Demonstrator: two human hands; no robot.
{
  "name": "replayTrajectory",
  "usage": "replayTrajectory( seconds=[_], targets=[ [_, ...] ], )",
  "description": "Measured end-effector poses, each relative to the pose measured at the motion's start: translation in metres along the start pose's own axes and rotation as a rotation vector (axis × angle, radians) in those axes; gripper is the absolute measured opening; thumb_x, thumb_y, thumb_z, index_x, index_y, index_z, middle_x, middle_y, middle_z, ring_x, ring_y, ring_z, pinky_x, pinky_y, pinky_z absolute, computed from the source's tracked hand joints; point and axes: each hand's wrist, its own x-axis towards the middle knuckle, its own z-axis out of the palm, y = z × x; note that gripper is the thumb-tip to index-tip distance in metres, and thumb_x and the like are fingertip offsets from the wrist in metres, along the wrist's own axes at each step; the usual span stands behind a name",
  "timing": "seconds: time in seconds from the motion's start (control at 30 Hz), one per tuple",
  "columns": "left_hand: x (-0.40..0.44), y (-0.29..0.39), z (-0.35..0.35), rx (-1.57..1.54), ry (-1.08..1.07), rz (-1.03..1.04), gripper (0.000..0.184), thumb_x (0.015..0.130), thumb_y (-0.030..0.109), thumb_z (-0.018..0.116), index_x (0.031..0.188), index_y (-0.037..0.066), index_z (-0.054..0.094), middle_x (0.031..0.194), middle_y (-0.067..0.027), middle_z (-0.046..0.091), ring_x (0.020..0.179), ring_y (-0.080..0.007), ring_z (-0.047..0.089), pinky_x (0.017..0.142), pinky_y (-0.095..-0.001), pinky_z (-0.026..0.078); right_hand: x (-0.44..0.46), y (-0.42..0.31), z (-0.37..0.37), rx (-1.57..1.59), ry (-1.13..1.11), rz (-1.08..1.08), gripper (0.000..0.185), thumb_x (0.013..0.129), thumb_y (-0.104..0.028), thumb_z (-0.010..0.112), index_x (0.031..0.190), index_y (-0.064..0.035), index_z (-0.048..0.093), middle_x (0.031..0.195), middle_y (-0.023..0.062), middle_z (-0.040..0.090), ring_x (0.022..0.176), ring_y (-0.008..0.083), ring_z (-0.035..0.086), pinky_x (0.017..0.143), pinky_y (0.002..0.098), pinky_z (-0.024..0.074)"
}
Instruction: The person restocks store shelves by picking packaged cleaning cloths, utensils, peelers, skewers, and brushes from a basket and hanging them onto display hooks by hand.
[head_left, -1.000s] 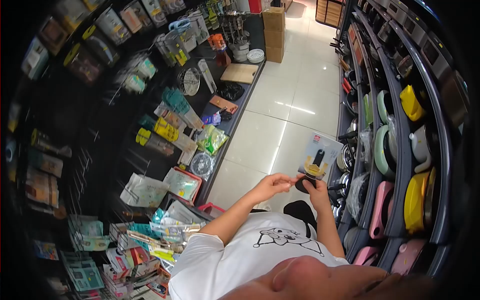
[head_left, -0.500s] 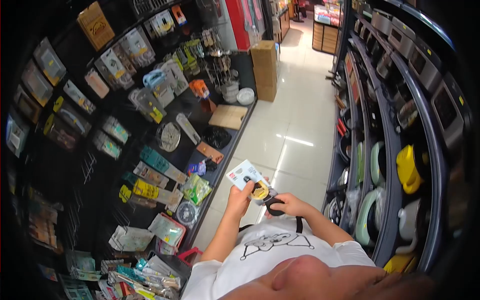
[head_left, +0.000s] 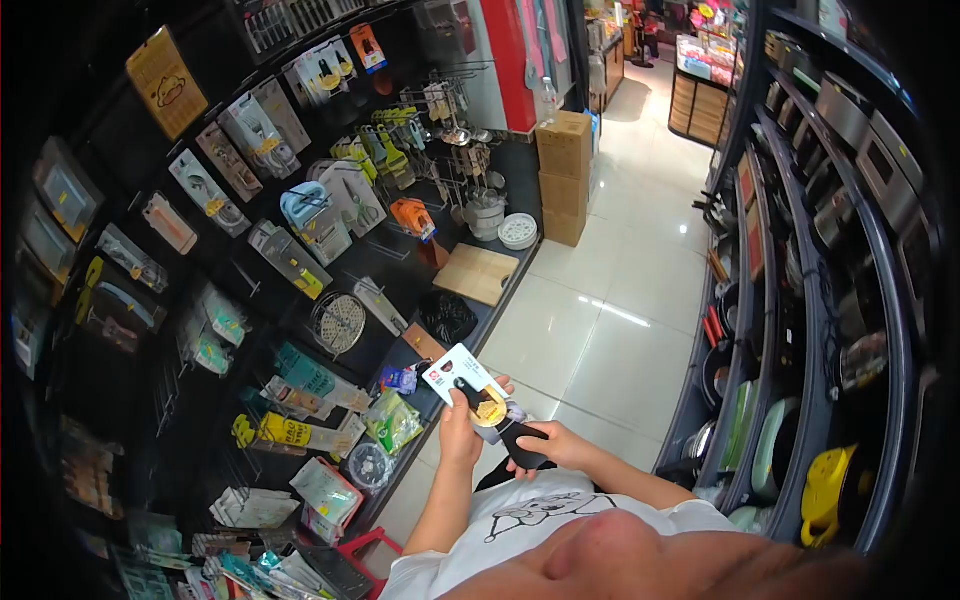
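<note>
In front of my chest I hold a carded kitchen tool (head_left: 490, 408), a white card with a yellow food picture and a thick black handle. My left hand (head_left: 460, 432) grips the card by its side, thumb on the front. Around the black handle at the lower end, my right hand (head_left: 556, 446) is closed. The tool's working end is too small to make out. Nearest my left hand on the low shelf ledge lie a green-and-white packet (head_left: 394, 420) and a purple packet (head_left: 399, 379).
A black wall of hanging kitchen tools is on the left, with a wooden board (head_left: 474, 275) and a round strainer (head_left: 340, 323). Stacked cardboard boxes (head_left: 564, 190) stand by the aisle. Shelves on the right carry pans and a yellow pot (head_left: 826, 490). A red stool (head_left: 372, 552) sits low.
The view has shifted, so the shelves and aisle appear moved. Both hands keep hold of the carded tool, which now appears lower and slightly farther left, its black handle more exposed.
</note>
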Motion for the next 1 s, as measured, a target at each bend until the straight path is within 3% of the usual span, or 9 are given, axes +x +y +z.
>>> replayTrajectory(
  seconds=[0.07,0.3,0.33,0.43,0.6,0.67,0.7,0.9,1.0],
  targets=[
    [0.043,-0.006,0.002,-0.03,-0.088,0.002,0.066,0.099,0.052,0.027,0.134,-0.003,0.038,0.126,-0.0273,0.054,0.113,-0.037,0.058,0.093,-0.0465,0.05,0.018,-0.022,-0.028,-0.026,0.037,0.0,0.028,0.098,-0.019,0.05,0.112,0.005,0.053,0.092,0.0198,0.068,0.075,0.0246,0.068,0.061,0.0322,0.0568],
    [0.184,0.027,0.019,0.003,-0.25,-0.007,0.067,0.099,0.052,0.029,0.134,-0.003,0.037,0.117,-0.0238,0.059,0.109,-0.0327,0.061,0.092,-0.0426,0.051,0.095,-0.112,-0.075,-0.008,0.121,-0.09,0.03,0.096,-0.019,0.053,0.111,0.0065,0.054,0.09,0.0213,0.067,0.072,0.0287,0.069,0.061,0.0355,0.0565],
    [0.199,0.033,0.018,-0.001,-0.249,0.024,0.061,0.102,0.047,0.025,0.129,-0.004,0.044,0.117,-0.0218,0.061,0.109,-0.0302,0.061,0.092,-0.0394,0.051,0.109,-0.124,-0.079,-0.034,0.129,-0.107,0.03,0.096,-0.019,0.053,0.112,0.0068,0.053,0.089,0.0213,0.067,0.072,0.0287,0.069,0.061,0.0355,0.0564],
    [0.243,0.049,0.008,0.028,-0.201,0.05,0.066,0.099,0.052,0.028,0.132,-0.004,0.04,0.117,-0.0233,0.059,0.108,-0.0324,0.061,0.092,-0.0427,0.051,0.15,-0.152,-0.09,-0.053,0.146,-0.12,0.03,0.096,-0.018,0.053,0.112,0.0074,0.053,0.088,0.0212,0.067,0.071,0.0285,0.068,0.059,0.0349,0.0559],
    [0.281,0.07,-0.028,-0.014,-0.038,0.16,0.06,0.102,0.046,0.028,0.132,-0.004,0.041,0.123,-0.0222,0.057,0.11,-0.0302,0.06,0.092,-0.0405,0.051,0.215,-0.21,-0.101,-0.1,0.051,-0.135,0.027,0.095,-0.016,0.053,0.11,0.0065,0.053,0.087,0.0209,0.067,0.069,0.0273,0.068,0.057,0.0334,0.055],
    [0.283,0.079,-0.048,0.035,0.216,0.2,0.055,0.102,0.041,0.036,0.131,-0.005,0.043,0.126,-0.0197,0.057,0.11,-0.026,0.06,0.095,-0.0367,0.048,0.248,-0.239,-0.114,-0.154,0.005,-0.152,0.027,0.095,-0.016,0.052,0.11,0.0068,0.053,0.087,0.0207,0.067,0.069,0.0273,0.067,0.057,0.0334,0.0546],
    [0.279,0.088,-0.057,0.082,0.273,0.171,0.05,0.101,0.037,0.042,0.131,-0.004,0.045,0.122,-0.0179,0.059,0.106,-0.0262,0.062,0.089,-0.0335,0.05,0.268,-0.253,-0.123,-0.176,-0.023,-0.188,0.028,0.095,-0.016,0.052,0.11,0.0071,0.053,0.087,0.0208,0.067,0.069,0.0275,0.067,0.056,0.0337,0.0542],
    [0.223,0.053,-0.144,0.356,0.728,0.031,0.034,0.099,0.027,0.05,0.119,0.0,0.058,0.11,-0.0129,0.066,0.095,-0.019,0.065,0.083,-0.029,0.051,0.388,-0.381,-0.125,-0.207,-0.19,-0.434,0.024,0.096,-0.014,0.048,0.109,0.0059,0.052,0.084,0.0214,0.066,0.065,0.0251,0.067,0.053,0.0311,0.0541],
    [0.194,0.011,-0.148,0.218,1.037,0.018,0.028,0.097,0.022,0.054,0.114,0.002,0.061,0.103,-0.0116,0.067,0.09,-0.0177,0.066,0.077,-0.0263,0.051,0.438,-0.444,-0.112,-0.167,-0.227,-0.521,0.025,0.096,-0.016,0.049,0.109,0.0063,0.052,0.084,0.0217,0.066,0.064,0.0249,0.067,0.052,0.03,0.0546]
  ],
)
